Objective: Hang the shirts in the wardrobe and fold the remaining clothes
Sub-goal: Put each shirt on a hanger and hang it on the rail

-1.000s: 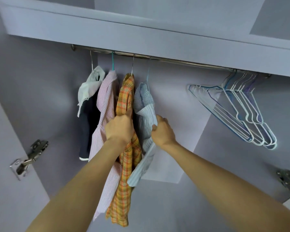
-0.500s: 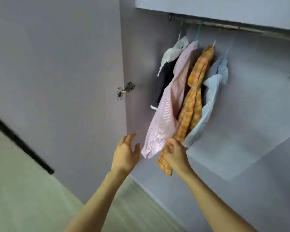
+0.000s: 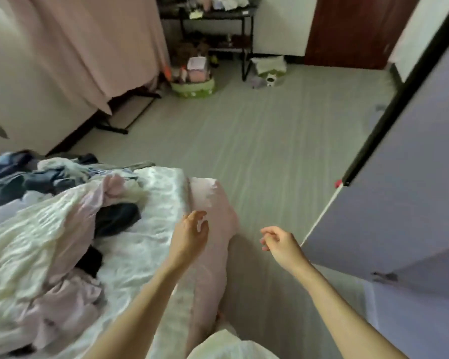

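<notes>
Head view: the left hand (image 3: 189, 235) and right hand (image 3: 280, 243) hang empty, fingers loosely curled. The jumbled heap of blue, white and dark clothes (image 3: 36, 177) lies on the white-quilted bed (image 3: 151, 244), well left of both hands.

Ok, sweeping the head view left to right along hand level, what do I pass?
Heap of clothes on the bed → left hand → bare floor → right hand → open wardrobe door.

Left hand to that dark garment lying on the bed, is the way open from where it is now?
Probably yes. The left hand hangs empty above the bed, and the dark garment lies just to its left, with only bare sheet between them. The pink-and-white bedding covers only its far edge.
</notes>
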Tool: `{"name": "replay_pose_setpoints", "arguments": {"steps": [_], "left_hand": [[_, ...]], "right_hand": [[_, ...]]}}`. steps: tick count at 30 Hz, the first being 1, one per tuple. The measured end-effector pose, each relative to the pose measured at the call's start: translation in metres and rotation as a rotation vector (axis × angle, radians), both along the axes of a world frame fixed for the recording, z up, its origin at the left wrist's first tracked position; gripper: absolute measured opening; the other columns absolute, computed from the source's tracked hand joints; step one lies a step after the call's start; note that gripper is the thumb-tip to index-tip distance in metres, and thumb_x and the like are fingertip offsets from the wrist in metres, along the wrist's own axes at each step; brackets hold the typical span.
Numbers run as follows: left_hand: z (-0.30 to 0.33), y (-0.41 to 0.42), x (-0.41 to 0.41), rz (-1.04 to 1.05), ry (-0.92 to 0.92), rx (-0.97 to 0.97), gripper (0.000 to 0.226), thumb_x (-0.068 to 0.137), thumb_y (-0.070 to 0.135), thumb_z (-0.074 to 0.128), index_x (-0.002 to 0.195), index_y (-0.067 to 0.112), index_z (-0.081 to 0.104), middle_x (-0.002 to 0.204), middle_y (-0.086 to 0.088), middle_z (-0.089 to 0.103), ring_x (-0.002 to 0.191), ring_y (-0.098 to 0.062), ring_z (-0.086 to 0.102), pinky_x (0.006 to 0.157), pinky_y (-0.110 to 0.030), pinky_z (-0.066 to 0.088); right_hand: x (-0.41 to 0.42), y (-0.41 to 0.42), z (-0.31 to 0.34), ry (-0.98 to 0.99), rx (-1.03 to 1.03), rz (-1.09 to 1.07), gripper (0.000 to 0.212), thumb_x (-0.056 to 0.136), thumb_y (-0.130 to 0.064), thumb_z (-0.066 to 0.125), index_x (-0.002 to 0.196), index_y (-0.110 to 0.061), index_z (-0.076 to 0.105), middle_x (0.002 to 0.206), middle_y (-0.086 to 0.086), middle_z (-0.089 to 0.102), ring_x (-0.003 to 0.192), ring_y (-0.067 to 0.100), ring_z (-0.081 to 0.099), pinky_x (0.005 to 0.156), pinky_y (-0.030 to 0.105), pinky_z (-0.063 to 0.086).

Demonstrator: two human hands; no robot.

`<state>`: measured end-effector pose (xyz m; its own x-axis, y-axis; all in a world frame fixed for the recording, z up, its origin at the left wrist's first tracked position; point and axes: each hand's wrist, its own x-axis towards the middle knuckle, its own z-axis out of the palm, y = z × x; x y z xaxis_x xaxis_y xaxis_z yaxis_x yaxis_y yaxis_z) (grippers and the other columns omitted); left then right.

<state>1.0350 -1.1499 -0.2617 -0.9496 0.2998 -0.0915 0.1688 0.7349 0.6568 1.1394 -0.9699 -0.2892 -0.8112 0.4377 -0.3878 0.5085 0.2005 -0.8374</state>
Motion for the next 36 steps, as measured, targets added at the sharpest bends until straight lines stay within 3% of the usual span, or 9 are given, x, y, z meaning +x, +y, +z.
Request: {"name": "replay_pose_setpoints", "arguments": {"steps": [5,10,15,21,23,26,29,33,36], "left_hand": [[-0.011,-0.13,-0.057,0.265,0.008,-0.023,0.03,0.091,0.012,0.051,0.12,0.008,0.059,0.12,-0.01,0.059,0.108,-0.022,0.057,0.09,-0.028,0.039],[-0.033,-0.247,-0.136,0.431,-0.058,-0.198,0.038,0.092,0.012,0.044,0.129,0.008,0.049,0.127,-0.014,0.049,0.117,-0.029,0.047,0.092,-0.034,0.039],[-0.08,-0.34,-0.219,0.533,-0.159,-0.381,0.046,0.088,0.012,0.048,0.133,0.006,0.041,0.133,-0.021,0.04,0.118,-0.039,0.041,0.095,-0.043,0.037],[-0.149,-0.387,-0.277,0.502,-0.311,-0.544,0.078,0.088,0.032,0.057,0.148,0.021,0.008,0.156,-0.011,-0.001,0.142,-0.035,0.001,0.111,-0.051,0.02],[-0.165,-0.398,-0.286,0.527,-0.283,-0.61,0.065,0.089,0.023,0.055,0.144,0.017,0.021,0.155,-0.014,0.008,0.141,-0.035,0.008,0.108,-0.05,0.023],[-0.167,-0.403,-0.291,0.724,-0.073,-0.427,0.021,0.089,0.004,0.042,0.108,0.002,0.051,0.117,-0.026,0.055,0.107,-0.039,0.049,0.08,-0.043,0.037],[-0.141,-0.39,-0.283,0.824,0.077,-0.095,0.021,0.088,0.003,0.039,0.102,0.0,0.055,0.089,-0.027,0.061,0.08,-0.04,0.055,0.063,-0.035,0.029],[-0.096,-0.343,-0.218,0.419,0.061,0.265,0.038,0.073,0.008,0.038,0.101,0.0,0.063,0.082,-0.002,0.06,0.076,-0.016,0.056,0.062,-0.023,0.037],[-0.083,-0.312,-0.164,0.037,-0.073,0.3,0.031,0.078,0.002,0.044,0.1,0.0,0.064,0.087,0.0,0.062,0.08,-0.014,0.058,0.074,-0.018,0.039]], "right_hand": [[-0.105,-0.096,-0.01,0.007,-0.002,0.262,0.019,0.095,-0.001,0.041,0.096,-0.011,0.057,0.071,-0.003,0.058,0.06,0.011,0.055,0.056,0.013,0.043],[-0.199,-0.195,-0.02,-0.056,-0.089,0.429,0.021,0.096,-0.006,0.038,0.103,-0.013,0.056,0.083,0.001,0.058,0.066,0.013,0.055,0.062,0.019,0.043],[-0.276,-0.27,-0.048,-0.145,-0.099,0.55,0.022,0.097,-0.015,0.036,0.108,-0.019,0.054,0.089,-0.004,0.058,0.071,0.008,0.057,0.061,0.014,0.042],[-0.317,-0.301,-0.086,-0.236,-0.108,0.556,0.02,0.098,-0.016,0.036,0.105,-0.022,0.054,0.092,-0.002,0.06,0.074,0.009,0.059,0.062,0.015,0.042],[-0.322,-0.306,-0.098,-0.266,-0.099,0.562,0.021,0.098,-0.015,0.036,0.105,-0.021,0.054,0.091,-0.002,0.06,0.074,0.009,0.059,0.063,0.016,0.042],[-0.326,-0.31,-0.105,-0.296,-0.108,0.544,0.023,0.098,-0.015,0.036,0.109,-0.017,0.056,0.09,-0.002,0.061,0.074,0.008,0.059,0.066,0.018,0.044],[-0.331,-0.322,-0.099,-0.293,-0.183,0.485,0.022,0.098,-0.02,0.04,0.109,-0.014,0.058,0.093,0.002,0.064,0.077,0.009,0.06,0.069,0.019,0.047],[-0.344,-0.348,-0.077,-0.408,-0.635,0.378,0.038,0.091,-0.048,0.051,0.117,-0.02,0.055,0.115,0.004,0.062,0.103,0.019,0.061,0.086,0.038,0.052],[-0.345,-0.361,-0.058,-0.431,-0.868,0.27,0.032,0.09,-0.023,0.058,0.114,-0.002,0.058,0.099,0.013,0.07,0.088,0.026,0.068,0.074,0.036,0.056]]}}
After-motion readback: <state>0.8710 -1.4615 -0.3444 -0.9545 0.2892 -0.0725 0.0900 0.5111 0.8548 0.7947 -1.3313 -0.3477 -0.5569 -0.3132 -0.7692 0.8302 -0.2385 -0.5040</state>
